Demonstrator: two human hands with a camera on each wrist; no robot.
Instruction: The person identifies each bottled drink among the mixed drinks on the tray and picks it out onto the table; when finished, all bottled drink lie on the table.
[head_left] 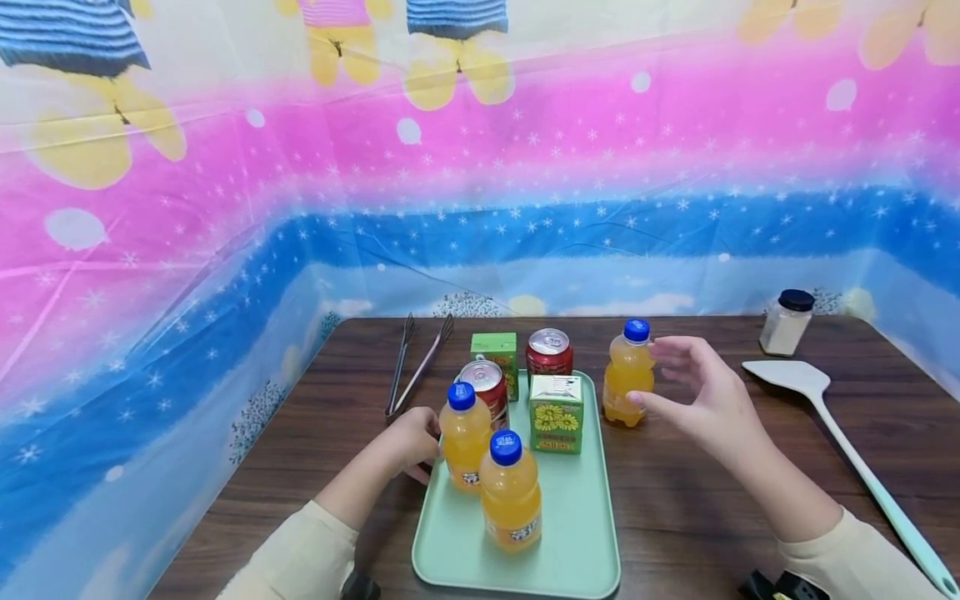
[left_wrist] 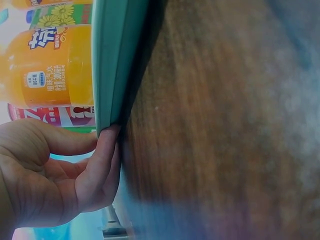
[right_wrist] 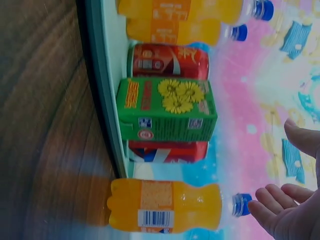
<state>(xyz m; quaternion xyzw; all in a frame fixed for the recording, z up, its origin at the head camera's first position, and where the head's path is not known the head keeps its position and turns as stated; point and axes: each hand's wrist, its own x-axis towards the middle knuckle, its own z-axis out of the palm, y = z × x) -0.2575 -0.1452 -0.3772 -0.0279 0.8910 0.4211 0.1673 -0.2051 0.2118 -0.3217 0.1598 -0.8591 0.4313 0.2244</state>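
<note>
My left hand [head_left: 411, 440] pinches the left rim of a light green tray [left_wrist: 107, 65], the thumb above and fingers beneath. Beside it on the tray, two orange soda bottles with blue caps, one farther back [head_left: 465, 437] and one nearer [head_left: 512, 500], stand upright. A third orange soda bottle [head_left: 628, 375] stands on the table just right of the tray. My right hand [head_left: 708, 400] is beside that bottle, thumb and fingers spread apart; whether it touches the bottle I cannot tell. Also on the tray are a green drink carton [head_left: 557, 415] and a red can [head_left: 489, 387].
At the tray's far end stand another green carton [head_left: 501, 357] and another red can [head_left: 549, 354]. Metal tongs [head_left: 397, 371] lie to the left on the wooden table [head_left: 330, 417]. A white spatula [head_left: 847, 433] and a black-lidded jar [head_left: 786, 325] are at the right.
</note>
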